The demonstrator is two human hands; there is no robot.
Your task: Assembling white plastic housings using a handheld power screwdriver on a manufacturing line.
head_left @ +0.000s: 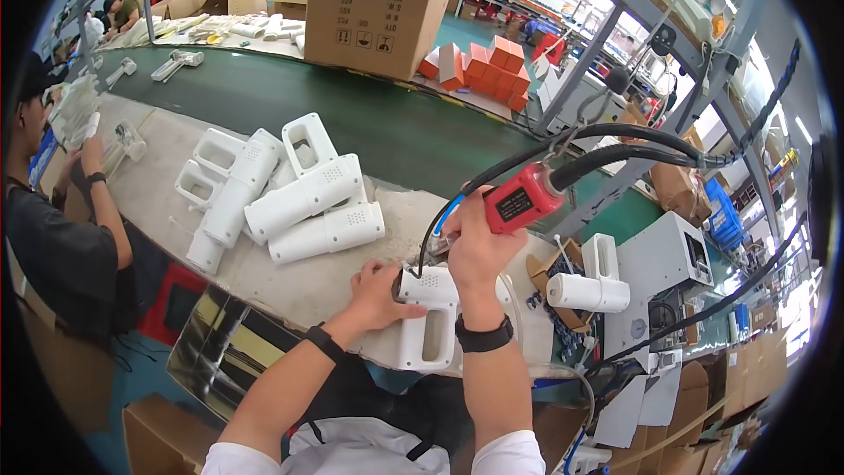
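Observation:
My right hand (482, 246) is closed round a red electric screwdriver (526, 198), which hangs from a hook with black cables running off it. Its tip is hidden behind my hand. Below it, on the bench, lies a white plastic housing (429, 286) with a loop handle and a patch of small holes. Gripping the left end of that housing is my left hand (376, 301), thumb along its near side. Left of my hands, several similar white housings (303, 198) are heaped together.
A green conveyor belt (255, 88) runs behind the bench, with a large cardboard box (374, 9) on its far side. Another white housing (587, 290) rests over a box of small parts on the right. At left, a co-worker (66, 220) handles white parts.

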